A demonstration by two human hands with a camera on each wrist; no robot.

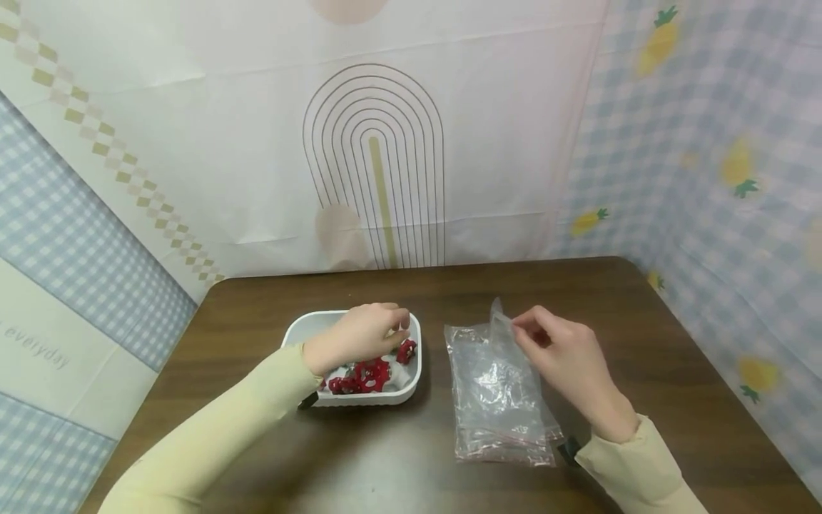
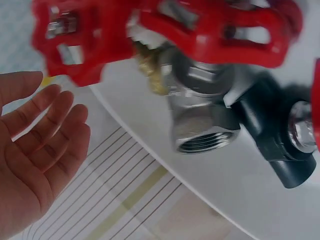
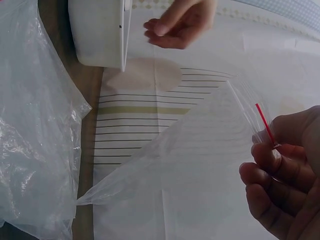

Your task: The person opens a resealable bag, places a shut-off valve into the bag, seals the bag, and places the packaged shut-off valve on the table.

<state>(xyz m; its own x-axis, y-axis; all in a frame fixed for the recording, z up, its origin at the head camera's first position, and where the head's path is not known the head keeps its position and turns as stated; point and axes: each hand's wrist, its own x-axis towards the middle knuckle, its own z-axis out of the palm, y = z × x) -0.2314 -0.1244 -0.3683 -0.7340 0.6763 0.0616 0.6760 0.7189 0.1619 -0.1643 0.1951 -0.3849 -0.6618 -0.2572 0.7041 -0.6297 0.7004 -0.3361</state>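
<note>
My left hand [image 1: 366, 332] hovers over the white plastic basin [image 1: 297, 330], its fingers loosely bent and nothing in them. Inside the basin lie several valves [image 1: 372, 376] with red handwheels. The left wrist view shows a metal valve body [image 2: 202, 100] with a threaded opening, and a dark fitting [image 2: 275, 130] beside it. With thumb and fingertips my right hand [image 1: 571, 357] pinches a corner of a clear zip bag [image 3: 200, 150], near its red seal line. That bag is lifted above several flat clear bags [image 1: 475, 400] on the table.
The brown wooden table [image 1: 385, 457] carries the basin on the left and the bags to its right. A patterned cloth [image 1: 501, 143] hangs right behind the table's back edge, and checked cloth [image 1: 719, 250] hangs along the right side.
</note>
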